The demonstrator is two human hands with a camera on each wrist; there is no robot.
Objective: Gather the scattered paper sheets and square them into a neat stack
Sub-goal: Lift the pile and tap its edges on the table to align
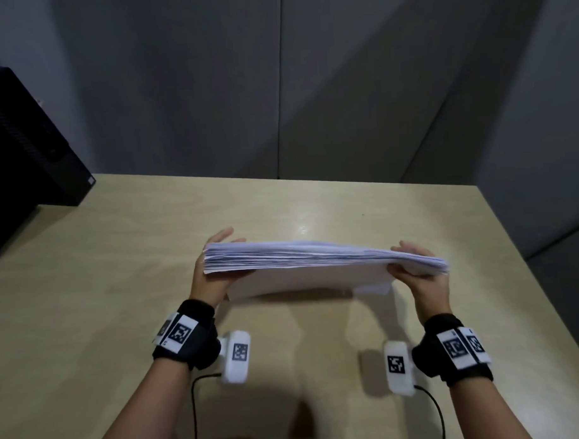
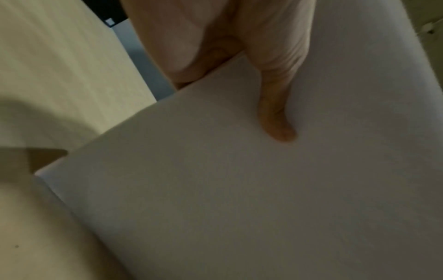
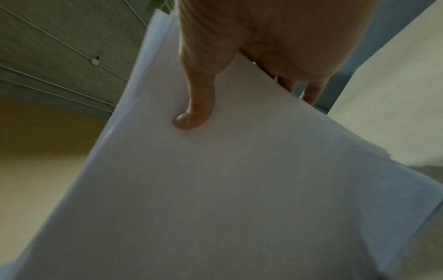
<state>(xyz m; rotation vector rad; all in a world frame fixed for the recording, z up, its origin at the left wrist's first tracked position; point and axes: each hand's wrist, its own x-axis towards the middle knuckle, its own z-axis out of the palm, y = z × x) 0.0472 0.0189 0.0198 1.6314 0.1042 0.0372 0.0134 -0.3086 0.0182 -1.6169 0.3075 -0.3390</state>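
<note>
A thick stack of white paper sheets (image 1: 319,261) stands on its long edge on the wooden table (image 1: 103,275), tilted toward me. My left hand (image 1: 209,271) grips its left end, thumb on the near face (image 2: 278,121) and fingers behind. My right hand (image 1: 418,267) grips the right end the same way, thumb pressed on the near sheet (image 3: 191,117). The top edges of the stack are slightly fanned. At the lower right a few sheet corners (image 1: 374,287) stick out unevenly from the stack (image 3: 239,189).
A black computer case (image 1: 26,146) sits at the table's back left corner. Grey partition walls (image 1: 277,88) close off the far side. Cables (image 1: 196,406) run from the wrist cameras toward me across the near table edge.
</note>
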